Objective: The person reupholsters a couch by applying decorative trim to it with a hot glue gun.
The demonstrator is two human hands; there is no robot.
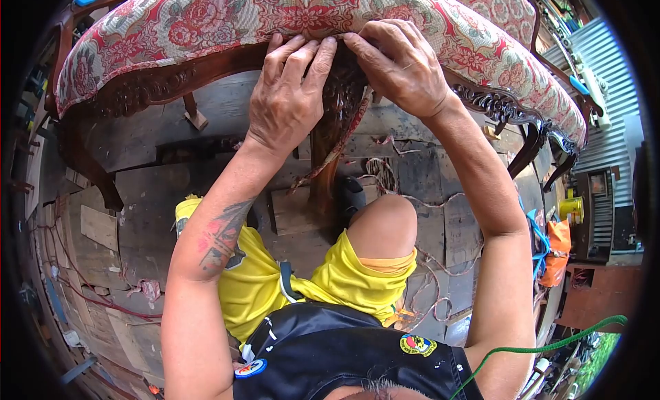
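A long seat covered in red and cream floral upholstery fabric (206, 25) spans the top of the view, above a carved dark wooden frame (155, 90). My left hand (289, 90) lies with fingers stretched out, their tips pressing the fabric's lower edge where it meets the wood. Just beside it, my right hand (402, 66) is closed, thumb and forefinger pinching at that same edge. A narrow strip of fabric trim (347, 138) hangs from near the right fingers past the carved centre leg (323, 152). The pinched part is mostly hidden by the fingers.
My legs in yellow shorts (337, 269) are below the seat, on a plank floor (151, 221). Loose cords (440, 290) lie on the right. An orange bag (555, 252), a yellow tin (570, 211) and a green cord (543, 348) are further right.
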